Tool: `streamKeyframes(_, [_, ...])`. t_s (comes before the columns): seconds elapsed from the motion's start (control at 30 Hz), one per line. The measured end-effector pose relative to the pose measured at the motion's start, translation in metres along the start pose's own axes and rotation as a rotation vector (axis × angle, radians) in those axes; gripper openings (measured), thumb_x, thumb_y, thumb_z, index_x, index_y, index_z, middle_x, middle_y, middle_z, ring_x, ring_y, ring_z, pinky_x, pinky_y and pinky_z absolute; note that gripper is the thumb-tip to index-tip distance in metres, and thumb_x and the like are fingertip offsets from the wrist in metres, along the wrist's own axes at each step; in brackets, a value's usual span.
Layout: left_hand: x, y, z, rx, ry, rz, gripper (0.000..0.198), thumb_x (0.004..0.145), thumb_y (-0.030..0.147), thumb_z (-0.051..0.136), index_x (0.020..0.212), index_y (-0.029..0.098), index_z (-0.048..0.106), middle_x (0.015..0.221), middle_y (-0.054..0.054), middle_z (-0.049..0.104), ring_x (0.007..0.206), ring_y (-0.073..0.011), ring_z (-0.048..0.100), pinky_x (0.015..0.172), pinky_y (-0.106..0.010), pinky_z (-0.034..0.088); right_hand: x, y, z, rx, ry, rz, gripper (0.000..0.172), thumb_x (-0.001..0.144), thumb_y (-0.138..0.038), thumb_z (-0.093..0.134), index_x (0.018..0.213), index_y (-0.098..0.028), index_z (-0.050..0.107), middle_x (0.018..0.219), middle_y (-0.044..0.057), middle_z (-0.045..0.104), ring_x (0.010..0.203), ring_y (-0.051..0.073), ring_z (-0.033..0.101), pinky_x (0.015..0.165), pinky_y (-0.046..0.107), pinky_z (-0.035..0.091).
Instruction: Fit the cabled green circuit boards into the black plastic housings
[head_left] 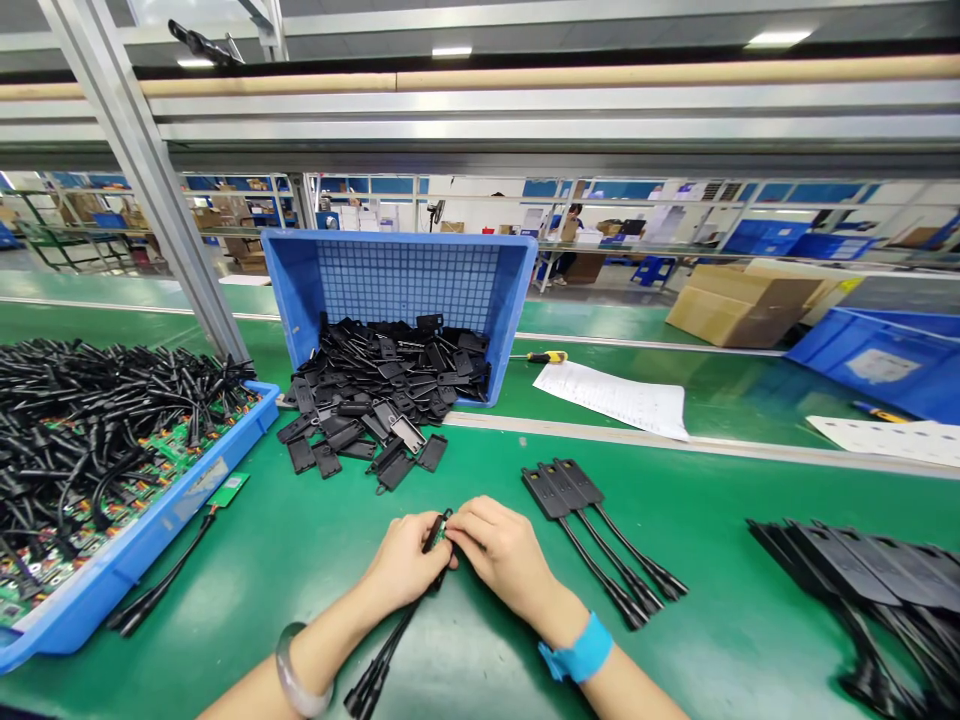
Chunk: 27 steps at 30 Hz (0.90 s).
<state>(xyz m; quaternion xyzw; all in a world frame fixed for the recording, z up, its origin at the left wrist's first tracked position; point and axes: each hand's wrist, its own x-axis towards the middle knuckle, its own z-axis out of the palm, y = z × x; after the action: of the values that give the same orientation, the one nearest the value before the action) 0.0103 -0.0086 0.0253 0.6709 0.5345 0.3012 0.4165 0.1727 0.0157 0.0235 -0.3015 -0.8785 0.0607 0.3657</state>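
My left hand (403, 562) and my right hand (501, 552) meet over the green mat near its front edge. Between their fingertips they pinch a small black cased part (438, 530) with a bit of green circuit board showing. Its black cables (382, 660) trail toward me under my left wrist. Just right of my right hand lie three finished black cased parts with cables (592, 535), side by side. Loose black plastic shells (367, 450) lie spilled on the mat beyond my hands.
A blue crate (517, 300) tipped on its side spills black shells at centre back. A blue tray (150, 530) of green boards with black cables fills the left. More finished parts (870, 580) pile at the right. Paper sheets (615, 395) and a screwdriver (544, 357) lie behind.
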Motion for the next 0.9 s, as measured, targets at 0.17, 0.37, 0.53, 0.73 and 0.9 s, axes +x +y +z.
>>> streamKeyframes(0.17, [0.002,-0.001,-0.002,-0.004,-0.046,-0.01,0.016,0.075,0.021,0.044,0.072,0.017,0.059,0.066,-0.001,0.069,0.053,-0.0126,0.055,0.052,-0.021,0.037,0.004,-0.001,0.0,-0.212,-0.109,-0.104,0.027,0.096,-0.013,0.037,0.08,-0.016,0.058,0.074,0.005,0.055,0.068,0.019,0.048,0.056,0.028,0.037])
streamKeyframes(0.37, [0.008,-0.007,-0.004,-0.284,-0.045,-0.146,0.017,0.074,0.033,0.049,0.077,0.017,0.052,0.067,-0.004,0.066,0.047,-0.013,0.056,0.043,-0.021,0.039,0.004,0.003,-0.006,-0.038,-0.189,0.072,0.017,0.096,-0.016,0.04,0.084,-0.018,0.05,0.082,0.004,0.053,0.075,0.017,0.051,0.064,0.026,0.043])
streamKeyframes(0.53, [0.011,-0.005,-0.006,-0.544,0.004,-0.208,0.044,0.069,0.052,0.059,0.093,0.016,0.049,0.069,-0.003,0.063,0.052,-0.0129,0.057,0.04,-0.019,0.04,0.025,0.055,-0.026,-0.334,-0.237,0.533,0.015,0.097,-0.018,0.04,0.091,-0.017,0.054,0.094,0.006,0.059,0.088,0.016,0.057,0.078,0.025,0.043])
streamKeyframes(0.73, [0.01,-0.004,-0.006,-0.617,0.007,-0.17,0.06,0.063,0.059,0.067,0.099,0.015,0.05,0.07,-0.002,0.061,0.053,-0.0107,0.055,0.042,-0.018,0.04,0.057,0.132,-0.041,-0.538,-0.354,0.777,0.014,0.093,-0.016,0.05,0.089,-0.009,0.062,0.092,0.011,0.065,0.086,0.02,0.062,0.077,0.032,0.046])
streamKeyframes(0.9, [0.011,-0.004,-0.004,-0.621,0.006,-0.18,0.062,0.062,0.059,0.068,0.101,0.014,0.05,0.069,-0.001,0.06,0.053,-0.0108,0.054,0.042,-0.019,0.039,0.081,0.14,-0.031,-0.558,-0.334,0.742,0.013,0.09,-0.021,0.058,0.088,-0.009,0.064,0.092,0.01,0.064,0.086,0.02,0.062,0.079,0.035,0.048])
